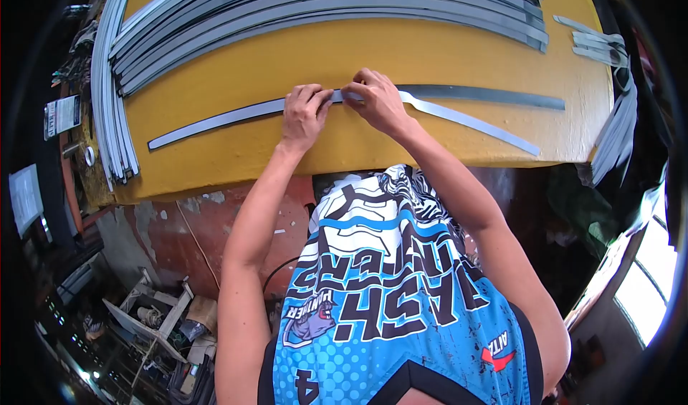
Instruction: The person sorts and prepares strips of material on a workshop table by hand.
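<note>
A long dark strip [494, 97] lies across the yellow table, with a narrower light grey strip [222, 122] on top of its left part. Right of my hands the light strip comes away from the dark one and slants down toward the table's front edge. My left hand [307, 113] has its fingers pinched on the strips near the middle. Just to its right, my right hand [373, 98] is closed on the light strip, fingertips pressed together. A short stretch of the strips shows between the hands.
Stacked grey strips [322, 5] cover the back of the yellow table [251, 169]. More long strips [115, 97] run down its left side. A bundle of strips [616, 111] hangs over the right edge. A wooden frame [154, 308] stands on the floor at lower left.
</note>
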